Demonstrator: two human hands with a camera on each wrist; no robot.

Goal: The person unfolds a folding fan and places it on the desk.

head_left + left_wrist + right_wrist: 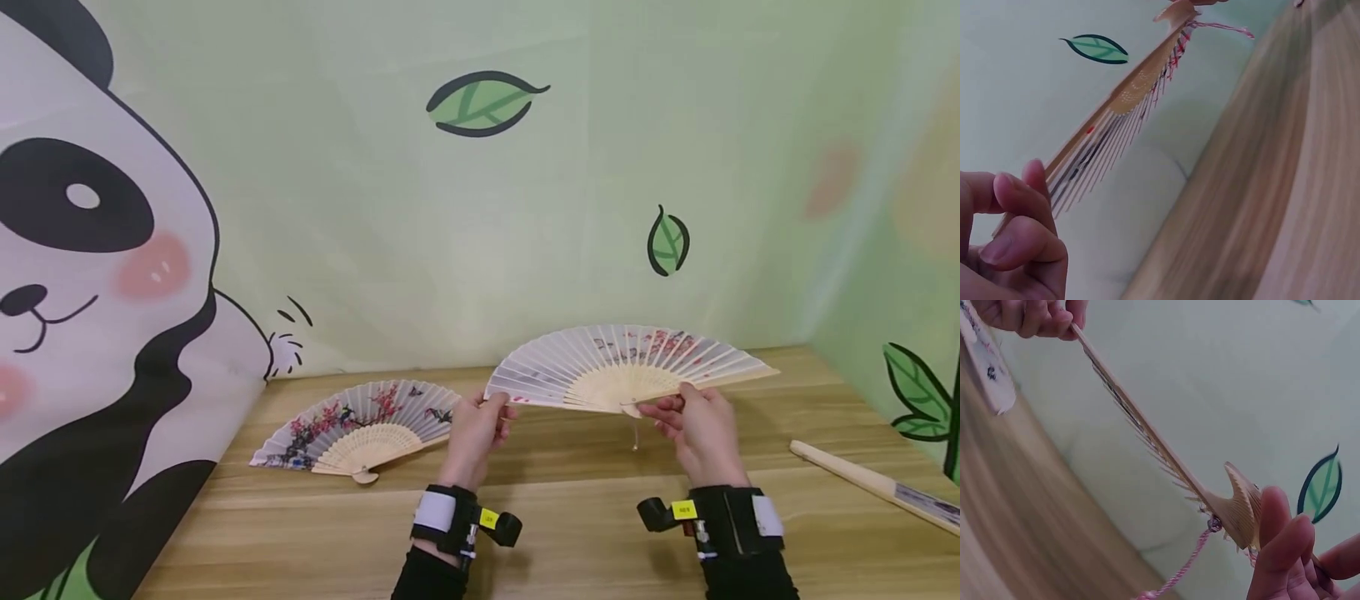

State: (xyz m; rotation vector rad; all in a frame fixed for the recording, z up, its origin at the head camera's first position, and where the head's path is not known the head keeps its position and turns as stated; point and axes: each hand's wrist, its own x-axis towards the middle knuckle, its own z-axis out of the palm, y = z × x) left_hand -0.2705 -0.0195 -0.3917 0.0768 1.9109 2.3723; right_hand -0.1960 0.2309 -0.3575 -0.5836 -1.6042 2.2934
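Observation:
A spread folding fan (pixel 622 375) with pale wooden ribs and red and purple print is held up above the table between both hands. My left hand (pixel 477 433) pinches the outer end of its left guard rib, which the left wrist view shows between thumb and fingers (pixel 1025 200). Near the pivot, my right hand (pixel 701 429) grips the right guard rib. From the pivot hangs a pink cord (pixel 1185 569). A second spread fan (pixel 367 429), with red blossoms and a bird, lies on the table just left of my left hand.
A folded fan (pixel 873 483) lies at the right side of the wood-grain table (pixel 585 533). Behind the table rises a green backdrop (pixel 360 208) printed with leaves and a large panda (pixel 172 350).

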